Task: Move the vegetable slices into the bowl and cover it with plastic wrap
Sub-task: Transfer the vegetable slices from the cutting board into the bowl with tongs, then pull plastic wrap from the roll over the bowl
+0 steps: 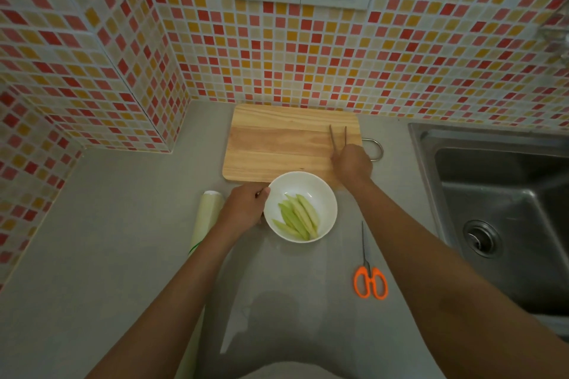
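Already the vegetable slices (297,216) lie in the bowl (320,191); left hand (246,206) grips its rim, right hand (352,163) pinches tongs (338,137) (tips spread) over the cutting board (277,144).

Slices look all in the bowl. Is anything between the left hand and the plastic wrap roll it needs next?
Nothing visible. The left hand grips the rim of the bowl, and the plastic wrap roll lies on the counter just to that hand's left, with only bare counter between. The right hand holds chopsticks over the cutting board.

Slices (298,216) in bowl (320,191); board (277,144) behind, roll (205,218) left, scissors (370,281) right.
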The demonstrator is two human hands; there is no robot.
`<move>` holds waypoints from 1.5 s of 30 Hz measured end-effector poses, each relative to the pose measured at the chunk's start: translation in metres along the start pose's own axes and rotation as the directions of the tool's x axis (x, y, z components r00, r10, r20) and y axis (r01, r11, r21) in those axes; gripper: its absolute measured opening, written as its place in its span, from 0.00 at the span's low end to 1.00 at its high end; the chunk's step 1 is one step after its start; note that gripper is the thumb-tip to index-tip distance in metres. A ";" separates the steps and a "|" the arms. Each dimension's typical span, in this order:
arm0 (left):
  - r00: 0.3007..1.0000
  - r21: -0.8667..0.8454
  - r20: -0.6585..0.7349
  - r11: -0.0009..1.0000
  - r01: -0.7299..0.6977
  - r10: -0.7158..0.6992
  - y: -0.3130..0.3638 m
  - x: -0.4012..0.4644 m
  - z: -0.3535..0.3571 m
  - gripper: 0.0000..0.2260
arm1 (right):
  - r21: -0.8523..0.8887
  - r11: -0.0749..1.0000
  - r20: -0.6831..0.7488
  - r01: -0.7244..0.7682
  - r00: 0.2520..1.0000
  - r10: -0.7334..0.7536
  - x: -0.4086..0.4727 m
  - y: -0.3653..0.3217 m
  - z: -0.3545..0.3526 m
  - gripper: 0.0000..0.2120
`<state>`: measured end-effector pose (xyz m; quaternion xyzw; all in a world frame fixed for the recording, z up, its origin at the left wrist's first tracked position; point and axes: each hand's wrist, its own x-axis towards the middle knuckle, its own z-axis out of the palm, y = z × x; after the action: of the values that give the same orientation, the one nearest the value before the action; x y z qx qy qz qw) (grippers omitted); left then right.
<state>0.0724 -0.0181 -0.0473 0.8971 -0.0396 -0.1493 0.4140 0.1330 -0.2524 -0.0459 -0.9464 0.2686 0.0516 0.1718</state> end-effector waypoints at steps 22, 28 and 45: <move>0.999 -0.086 0.032 0.996 -0.030 0.033 -0.005 -0.033 0.004 0.12 | 0.355 0.934 0.208 0.049 0.969 -0.130 -0.130 0.044 -0.006 0.17; 0.999 -0.093 0.026 0.995 -0.045 0.048 -0.012 -0.060 0.000 0.12 | 0.380 0.924 0.207 0.033 0.971 -0.120 -0.162 0.049 -0.003 0.18; 1.000 -0.101 0.024 0.995 -0.011 0.014 -0.021 -0.097 0.003 0.12 | 0.402 0.916 0.201 -0.004 0.976 -0.084 -0.207 0.054 0.002 0.19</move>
<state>-0.0224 0.0121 -0.0419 0.8729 -0.0428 -0.1597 0.4590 -0.0718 -0.1931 -0.0247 -0.8854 0.2340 0.0934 0.3905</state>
